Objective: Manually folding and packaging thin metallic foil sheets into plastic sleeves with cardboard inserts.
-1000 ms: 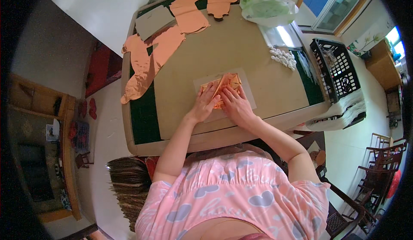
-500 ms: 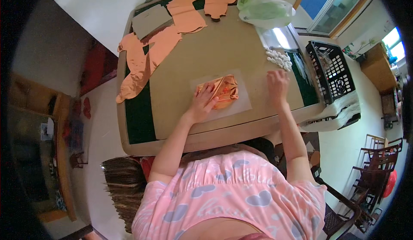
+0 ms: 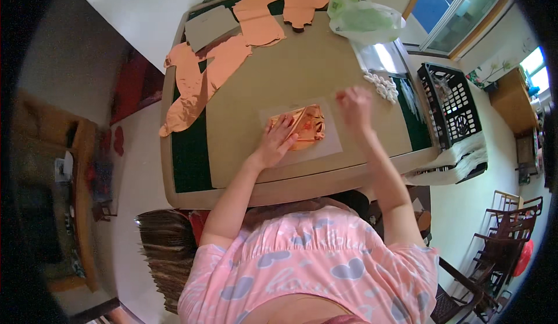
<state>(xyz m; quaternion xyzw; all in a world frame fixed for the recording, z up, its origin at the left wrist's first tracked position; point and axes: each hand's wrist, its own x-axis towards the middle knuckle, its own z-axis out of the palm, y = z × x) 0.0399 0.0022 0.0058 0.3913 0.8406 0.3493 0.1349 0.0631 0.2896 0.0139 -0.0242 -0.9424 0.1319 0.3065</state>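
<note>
A crumpled shiny orange foil sheet (image 3: pixel 307 125) lies on a pale translucent sheet (image 3: pixel 325 148) on the tan table top (image 3: pixel 279 74). My left hand (image 3: pixel 276 144) rests flat on the foil's left edge, fingers spread. My right hand (image 3: pixel 354 105) hovers just right of the foil with its fingers bunched together. Whether it holds anything is not visible. A small heap of white pieces (image 3: pixel 383 86) lies a little further right of that hand.
Orange paper cut-outs (image 3: pixel 200 80) drape over the table's far left corner, with a grey board (image 3: pixel 212 26) among them. A green plastic bag (image 3: pixel 360 16) sits at the far edge. A black crate (image 3: pixel 450 100) stands to the right, dark chairs (image 3: pixel 505 225) at lower right.
My right hand left the foil, reached right to the white pieces, and has now come partway back with fingers bunched. My left hand stayed on the foil.
</note>
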